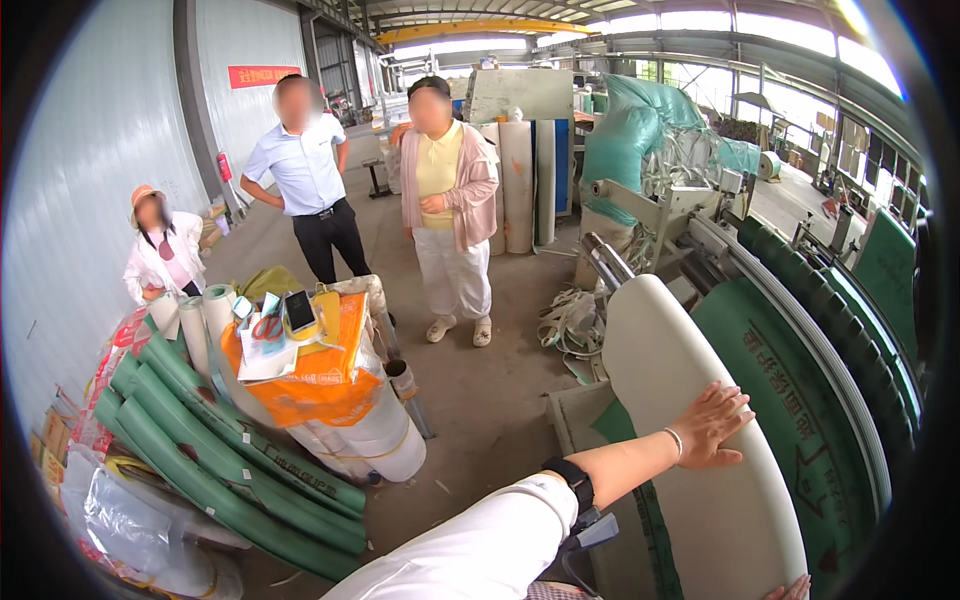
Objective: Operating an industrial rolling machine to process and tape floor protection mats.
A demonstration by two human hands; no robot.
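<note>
A large white roll of sheet material [655, 375] lies across the machine at the right. My left hand [712, 425] rests on its upper surface, palm down, with the fingers spread and nothing held. At the lower edge of the picture, the fingertips of my right hand [793, 589] lie on the near end of the same roll; the rest of that hand is out of the picture. Just beyond the roll, a green printed sheet [765, 400] stretches along the machine. A black band and a bracelet circle my left wrist and forearm.
Green rolls [225, 455] lie stacked at the left, beside an orange-covered bundle [315, 375] bearing scissors, a phone and tape. Three people stand beyond: one in a blue shirt [305, 165], one in a pink cardigan [470, 190], one in a hat [165, 240]. Tangled strips [572, 322] litter the floor.
</note>
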